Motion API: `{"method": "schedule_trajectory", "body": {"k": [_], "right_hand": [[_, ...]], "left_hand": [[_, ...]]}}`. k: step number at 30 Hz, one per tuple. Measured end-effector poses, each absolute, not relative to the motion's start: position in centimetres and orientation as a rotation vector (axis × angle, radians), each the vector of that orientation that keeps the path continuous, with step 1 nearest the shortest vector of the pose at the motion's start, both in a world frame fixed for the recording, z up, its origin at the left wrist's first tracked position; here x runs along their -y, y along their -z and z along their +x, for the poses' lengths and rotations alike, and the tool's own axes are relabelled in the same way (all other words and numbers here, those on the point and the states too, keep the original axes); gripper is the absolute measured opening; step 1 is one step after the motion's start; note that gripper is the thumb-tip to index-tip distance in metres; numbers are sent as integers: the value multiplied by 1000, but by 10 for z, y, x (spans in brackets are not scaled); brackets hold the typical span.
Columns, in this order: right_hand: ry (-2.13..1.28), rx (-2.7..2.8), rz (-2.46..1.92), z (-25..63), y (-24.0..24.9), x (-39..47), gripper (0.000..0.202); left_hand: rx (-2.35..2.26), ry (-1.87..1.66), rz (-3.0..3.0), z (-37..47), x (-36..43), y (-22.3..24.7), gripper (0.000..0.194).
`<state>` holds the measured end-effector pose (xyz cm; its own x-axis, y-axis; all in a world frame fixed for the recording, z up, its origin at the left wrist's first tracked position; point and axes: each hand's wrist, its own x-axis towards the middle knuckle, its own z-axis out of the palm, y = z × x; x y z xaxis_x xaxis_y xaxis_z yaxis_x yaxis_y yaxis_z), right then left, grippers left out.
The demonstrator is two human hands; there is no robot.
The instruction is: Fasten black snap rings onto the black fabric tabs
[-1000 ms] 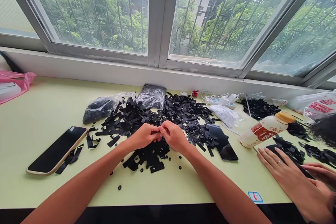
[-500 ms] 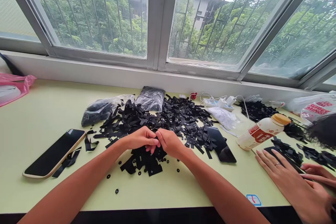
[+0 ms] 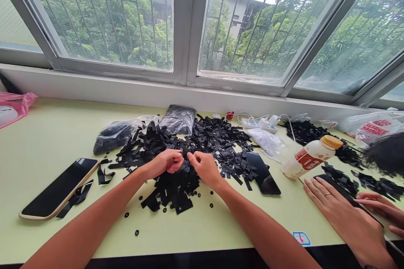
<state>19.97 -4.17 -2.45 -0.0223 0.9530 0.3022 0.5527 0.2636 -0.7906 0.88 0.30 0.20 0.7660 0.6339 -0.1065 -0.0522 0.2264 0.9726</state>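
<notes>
My left hand (image 3: 168,163) is closed in a pinch over the pile, in the middle of the head view. My right hand (image 3: 203,169) is closed the same way just to its right. A short black fabric strip (image 3: 185,152) spans the small gap between their fingertips; its ends are hidden in the fingers. Behind and beneath them spreads a heap of black fabric strips (image 3: 221,134). Nearer me lies a smaller cluster of black fabric pieces (image 3: 173,191), some with a white letter. Several small black discs (image 3: 136,233) with pale marks are scattered around it.
A phone (image 3: 59,189) lies at left, a dark phone (image 3: 263,174) right of the heap. Plastic bags (image 3: 178,119) of black pieces, a power strip (image 3: 259,124) and a tilted bottle (image 3: 311,157) stand around. At right, another person's hands (image 3: 344,210) rest on a dark flat object.
My hands were touching; now a small gap lies between them, the left slightly further left. The whole view has shifted a little. The other person's hands remain at the right.
</notes>
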Motion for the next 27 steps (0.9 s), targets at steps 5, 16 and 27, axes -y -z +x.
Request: {"method": "schedule_trajectory", "body": {"k": [5,16,27], "right_hand": [[-840,1506,-1269,202,25,38,43],[-857,1548,-1226,203,29,36,25],[-621,1612,-1456,236,20,11,31]], "left_hand": [[-652,-562,1420,12,-5,8,51],[-953,-697,1919,5,-9,8,39],[-1154,-812,2187,4,-5,5,26]]}}
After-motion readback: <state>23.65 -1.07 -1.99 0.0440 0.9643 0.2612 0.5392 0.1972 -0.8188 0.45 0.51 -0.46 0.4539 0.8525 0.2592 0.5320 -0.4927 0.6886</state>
